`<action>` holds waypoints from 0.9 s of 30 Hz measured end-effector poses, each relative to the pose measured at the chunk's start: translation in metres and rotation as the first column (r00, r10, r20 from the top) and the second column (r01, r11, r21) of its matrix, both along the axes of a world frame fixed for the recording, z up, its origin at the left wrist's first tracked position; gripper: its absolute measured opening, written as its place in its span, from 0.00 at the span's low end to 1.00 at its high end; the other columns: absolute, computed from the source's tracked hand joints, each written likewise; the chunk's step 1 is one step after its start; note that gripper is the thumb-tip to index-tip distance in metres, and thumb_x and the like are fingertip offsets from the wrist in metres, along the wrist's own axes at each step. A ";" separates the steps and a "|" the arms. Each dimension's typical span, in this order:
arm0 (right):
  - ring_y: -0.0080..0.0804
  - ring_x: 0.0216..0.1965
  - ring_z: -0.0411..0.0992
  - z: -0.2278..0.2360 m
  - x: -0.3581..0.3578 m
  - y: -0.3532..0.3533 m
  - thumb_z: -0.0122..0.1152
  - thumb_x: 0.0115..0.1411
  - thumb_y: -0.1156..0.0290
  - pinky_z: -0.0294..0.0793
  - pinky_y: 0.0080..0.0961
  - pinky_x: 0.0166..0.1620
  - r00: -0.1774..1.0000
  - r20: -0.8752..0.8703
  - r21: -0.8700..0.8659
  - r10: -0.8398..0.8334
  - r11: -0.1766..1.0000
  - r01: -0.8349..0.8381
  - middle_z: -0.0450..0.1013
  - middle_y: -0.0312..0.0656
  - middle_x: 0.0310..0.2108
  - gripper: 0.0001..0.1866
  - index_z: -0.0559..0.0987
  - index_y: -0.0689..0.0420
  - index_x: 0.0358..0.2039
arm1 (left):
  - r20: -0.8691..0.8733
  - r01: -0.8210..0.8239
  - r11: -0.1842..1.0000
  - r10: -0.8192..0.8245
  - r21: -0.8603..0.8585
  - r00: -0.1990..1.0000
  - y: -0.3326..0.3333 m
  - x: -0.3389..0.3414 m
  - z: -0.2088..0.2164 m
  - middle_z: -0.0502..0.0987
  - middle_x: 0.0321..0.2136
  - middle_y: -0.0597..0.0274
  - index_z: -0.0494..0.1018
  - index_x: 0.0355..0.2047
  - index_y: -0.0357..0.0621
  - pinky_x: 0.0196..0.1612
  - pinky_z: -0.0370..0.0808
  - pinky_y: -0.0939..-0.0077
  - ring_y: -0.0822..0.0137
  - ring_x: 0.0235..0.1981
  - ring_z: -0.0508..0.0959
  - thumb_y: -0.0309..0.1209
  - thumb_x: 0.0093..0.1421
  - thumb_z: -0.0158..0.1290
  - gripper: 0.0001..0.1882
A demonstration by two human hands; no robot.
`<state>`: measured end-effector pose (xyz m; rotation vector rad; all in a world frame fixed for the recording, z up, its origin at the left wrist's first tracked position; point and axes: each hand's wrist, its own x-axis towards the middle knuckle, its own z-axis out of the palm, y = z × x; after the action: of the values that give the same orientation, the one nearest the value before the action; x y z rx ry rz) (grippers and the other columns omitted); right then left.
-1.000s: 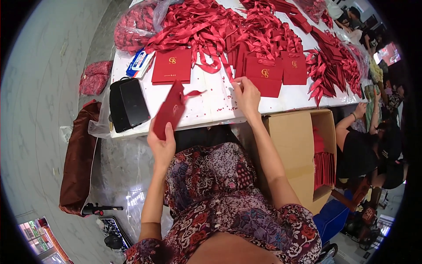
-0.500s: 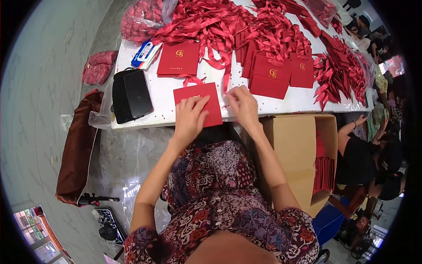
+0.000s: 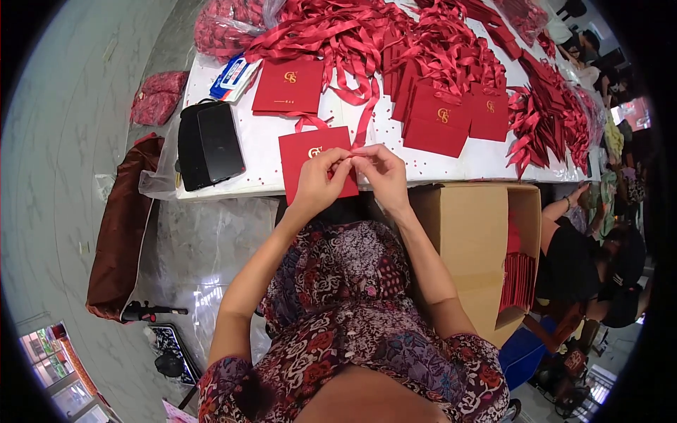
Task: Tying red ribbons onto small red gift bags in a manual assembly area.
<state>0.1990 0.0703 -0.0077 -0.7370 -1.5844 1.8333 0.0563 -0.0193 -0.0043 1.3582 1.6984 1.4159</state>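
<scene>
A square red paper bag (image 3: pixel 295 149) with gold print lies flat at the table's near edge. My left hand (image 3: pixel 323 182) rests over its right part, thumb and forefinger pinched together. Its fingertips meet those of my right hand (image 3: pixel 384 180) just above the bag's right edge. Between them they pinch the end of a red ribbon (image 3: pixel 364 123), which runs up toward the ribbon heap. The fingers hide the ribbon's tip and whether it passes through the bag. Another red bag (image 3: pixel 288 86) lies just beyond, its ribbon loop hanging toward me.
A heap of red ribbons (image 3: pixel 310 32) covers the far table (image 3: pixel 264 158). Ribboned bags (image 3: pixel 436 120) lie to the right. A black phone (image 3: pixel 220 144) on a dark pouch and a blue-white packet (image 3: pixel 234 77) sit left. An open carton (image 3: pixel 469 247) holding red bags stands at my right.
My left hand has moved from lying on the bag to a pinch at its right edge. My right hand has come left to meet it, both now at the ribbon's end.
</scene>
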 end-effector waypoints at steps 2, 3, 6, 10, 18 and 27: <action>0.17 0.34 0.71 0.001 0.001 0.001 0.63 0.62 0.78 0.72 0.15 0.41 0.993 -0.030 0.175 -0.111 0.978 0.115 0.75 0.37 0.36 0.08 0.75 0.61 0.41 | 0.029 0.008 0.998 -0.010 0.070 1.000 -0.001 0.005 0.005 0.79 0.32 0.55 0.76 0.43 0.39 0.28 0.71 0.75 0.68 0.28 0.79 0.27 0.62 0.54 0.10; 0.17 0.34 0.71 0.004 0.005 0.002 0.63 0.62 0.78 0.72 0.15 0.41 0.993 -0.028 0.174 -0.113 0.978 0.116 0.75 0.37 0.36 0.08 0.75 0.61 0.41 | 0.057 0.015 0.990 -0.023 0.142 0.998 -0.001 0.006 0.008 0.79 0.32 0.55 0.76 0.45 0.40 0.30 0.72 0.73 0.66 0.29 0.78 0.27 0.62 0.55 0.12; 0.23 0.38 0.75 0.039 0.018 0.006 0.57 0.63 0.83 0.74 0.20 0.45 0.953 -0.241 0.219 -0.185 0.946 0.239 0.77 0.42 0.36 0.05 0.71 0.61 0.37 | -0.287 -0.077 0.988 0.113 0.135 0.951 -0.007 -0.015 0.012 0.78 0.35 0.54 0.74 0.50 0.42 0.38 0.73 0.67 0.59 0.35 0.77 0.27 0.59 0.57 0.18; 0.23 0.34 0.77 0.068 0.030 0.008 0.59 0.62 0.83 0.76 0.19 0.39 0.946 -0.291 0.097 -0.140 0.980 0.175 0.77 0.42 0.32 0.06 0.70 0.62 0.36 | -0.590 -0.196 0.975 0.222 0.110 0.776 -0.002 -0.047 -0.003 0.75 0.44 0.53 0.72 0.53 0.41 0.48 0.68 0.59 0.51 0.45 0.71 0.28 0.55 0.59 0.24; 0.37 0.32 0.77 0.020 -0.005 0.008 0.63 0.60 0.72 0.75 0.29 0.36 0.950 0.262 0.526 -0.171 0.850 0.008 0.77 0.45 0.30 0.06 0.80 0.61 0.36 | -0.729 -0.151 0.984 0.033 -0.098 0.684 0.006 -0.047 0.005 0.73 0.45 0.56 0.73 0.51 0.42 0.49 0.62 0.58 0.53 0.48 0.68 0.35 0.51 0.64 0.27; 0.52 0.29 0.74 0.011 -0.032 0.011 0.61 0.59 0.71 0.73 0.43 0.33 0.889 0.359 0.762 -0.285 0.640 -0.103 0.74 0.50 0.27 0.07 0.76 0.62 0.29 | -0.624 -0.084 0.992 0.007 -0.093 0.781 0.010 -0.035 0.013 0.76 0.33 0.52 0.72 0.44 0.43 0.47 0.63 0.61 0.52 0.38 0.73 0.28 0.51 0.62 0.19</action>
<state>0.1668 0.0816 0.0035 -0.8227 -2.3296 0.7352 0.0218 -0.0095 0.0087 1.8647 2.1917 0.9021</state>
